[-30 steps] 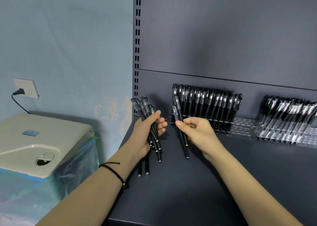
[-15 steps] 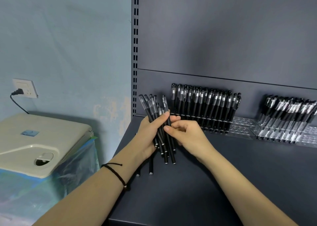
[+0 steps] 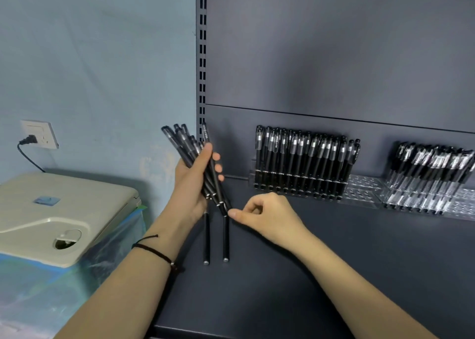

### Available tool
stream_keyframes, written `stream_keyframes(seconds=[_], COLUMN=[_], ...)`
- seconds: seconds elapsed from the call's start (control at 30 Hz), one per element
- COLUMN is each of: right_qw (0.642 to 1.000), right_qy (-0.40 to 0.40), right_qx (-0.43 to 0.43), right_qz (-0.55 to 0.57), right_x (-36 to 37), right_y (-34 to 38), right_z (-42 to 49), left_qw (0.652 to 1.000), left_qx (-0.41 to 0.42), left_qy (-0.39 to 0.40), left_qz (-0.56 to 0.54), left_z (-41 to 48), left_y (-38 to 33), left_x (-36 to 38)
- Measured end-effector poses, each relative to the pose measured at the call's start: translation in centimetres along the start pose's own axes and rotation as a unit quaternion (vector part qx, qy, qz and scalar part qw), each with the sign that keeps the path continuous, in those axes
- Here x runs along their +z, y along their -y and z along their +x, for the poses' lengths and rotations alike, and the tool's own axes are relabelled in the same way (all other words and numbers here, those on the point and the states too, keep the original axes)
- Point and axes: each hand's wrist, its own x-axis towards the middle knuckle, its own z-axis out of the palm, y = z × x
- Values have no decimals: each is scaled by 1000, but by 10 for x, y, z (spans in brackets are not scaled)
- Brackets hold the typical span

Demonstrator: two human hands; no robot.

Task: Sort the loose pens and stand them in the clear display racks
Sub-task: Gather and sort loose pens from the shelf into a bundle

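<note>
A blue wall fills the left. It meets a dark grey shelving unit at a slotted upright, and the unit's shelf runs across the foreground. Far left, a wall socket has a black plug in it. Below it sits a beige machine on something wrapped in blue film.

The left hand, with a dark cord at the wrist, has its fingers wrapped round a bundle of pens. The bundle's long axis is tilted, caps up and to the left, butt ends down and to the right. Just below it, two loose pens lie side by side on the shelf, lengthwise toward the viewer.

The right hand has its fingers clenched into the palm and grasps nothing. Its thumb tip touches the bundle's lower end.

Behind it a clear rack stands against the back panel. It holds a row of black pens, near upright, caps up and leaning slightly right; its right part is bare. Far right, a second clear rack carries more pens, leaning further right.
</note>
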Motion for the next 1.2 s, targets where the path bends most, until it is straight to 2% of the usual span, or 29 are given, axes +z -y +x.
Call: stream_keyframes(seconds=[0.1, 0.2, 0.3, 0.43, 0.57, 0.67, 0.83, 1.0, 1.2], right_qw=[998, 995, 992, 995, 994, 995, 988, 986, 986], right_qy=[-20, -7, 23, 40, 85, 78, 89, 107, 65], right_qx=[24, 12, -5, 20, 56, 69, 104, 107, 135], right_qz=[-53, -99, -127, -88, -34, -10, -71, -68, -68], right_x=[11, 15, 20, 21, 9, -5, -32, -39, -36], right_y=[18, 35, 41, 35, 23, 10, -10, -14, -12], right_z=[-6, -16, -19, -13, -5, 0, 6, 6, 7], left_qw=[999, 996, 996, 995, 993, 992, 995, 987, 978], left_qx=[-3, 9, 28, 31, 41, 48, 34, 22, 12], left_qy=[-24, -37, -68, -97, -111, -119, -69, 3, 46], left_qz=[-42, -81, -46, 6, -11, -4, 70, 161, 203], left_z=[5, 8, 10, 10, 10, 10, 8, 1, -9], left_y=[-1, -5, -5, -1, 0, 0, 5, 9, 11], left_x=[-8, -14, -17, -16, -17, -17, -18, -11, -1])
